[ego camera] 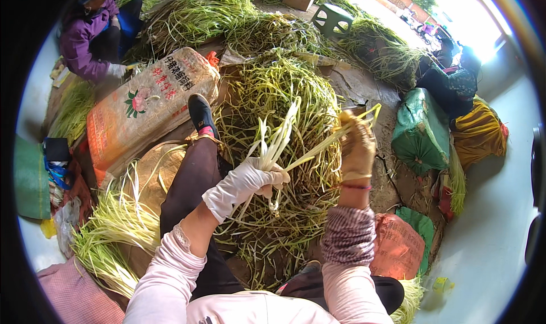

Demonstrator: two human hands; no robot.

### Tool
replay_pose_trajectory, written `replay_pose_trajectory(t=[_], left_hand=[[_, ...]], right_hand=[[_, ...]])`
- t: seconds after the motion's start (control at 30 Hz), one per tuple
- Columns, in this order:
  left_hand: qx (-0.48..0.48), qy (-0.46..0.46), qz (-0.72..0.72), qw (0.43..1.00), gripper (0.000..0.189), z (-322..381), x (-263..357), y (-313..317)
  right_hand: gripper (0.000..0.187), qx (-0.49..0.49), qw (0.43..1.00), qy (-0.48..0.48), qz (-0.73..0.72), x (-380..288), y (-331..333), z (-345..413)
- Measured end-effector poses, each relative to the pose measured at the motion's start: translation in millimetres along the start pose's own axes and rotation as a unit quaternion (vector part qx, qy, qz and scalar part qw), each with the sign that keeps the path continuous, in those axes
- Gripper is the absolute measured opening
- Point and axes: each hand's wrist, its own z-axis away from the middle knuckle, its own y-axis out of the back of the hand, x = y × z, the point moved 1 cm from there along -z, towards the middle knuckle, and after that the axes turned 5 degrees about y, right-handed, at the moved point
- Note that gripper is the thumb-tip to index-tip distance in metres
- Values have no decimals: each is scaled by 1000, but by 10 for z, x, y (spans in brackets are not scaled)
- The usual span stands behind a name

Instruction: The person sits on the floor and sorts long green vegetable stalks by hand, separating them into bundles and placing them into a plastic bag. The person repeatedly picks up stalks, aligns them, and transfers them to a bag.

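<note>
My left hand (251,183), in a thin white glove, is closed around a small bunch of pale leafy stalks (279,143). Their white stems stick up above the fist, and a few thin ends hang below it. My right hand (357,147), in a tan, soiled glove, grips the yellowish leaf end of a strand (318,152) that stretches across from the left fist. Under both hands spreads a loose heap of green and yellowed leaves (290,94). Left of my leg lies a pile of pale, long-leaved stalks (123,217).
A stuffed woven sack (158,98) bearing writing lies ahead on the left. A person in purple (87,47) sits beyond it; others (458,72) sit at right. Green (420,130) and orange (399,245) sacks line the right side. A green stool (332,19) stands among leaf heaps behind.
</note>
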Motion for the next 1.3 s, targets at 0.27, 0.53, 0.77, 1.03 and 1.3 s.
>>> replay_pose_trajectory(t=[0.27,0.53,0.77,1.03,1.3], left_hand=[[-27,-48,102,993,18,44,10,141],[38,-161,274,947,22,90,212,534],[-16,-221,412,884,20,82,282,910],[-3,-263,453,852,21,235,338,1204],[16,-142,314,939,24,-48,156,432]], right_hand=[[40,32,998,-34,50,-278,3,13],[42,-343,856,-381,67,310,-335,1198],[22,-256,903,-329,100,-42,388,1006],[28,53,722,-295,623,270,1852,849],[38,-342,855,190,340,577,-424,970]])
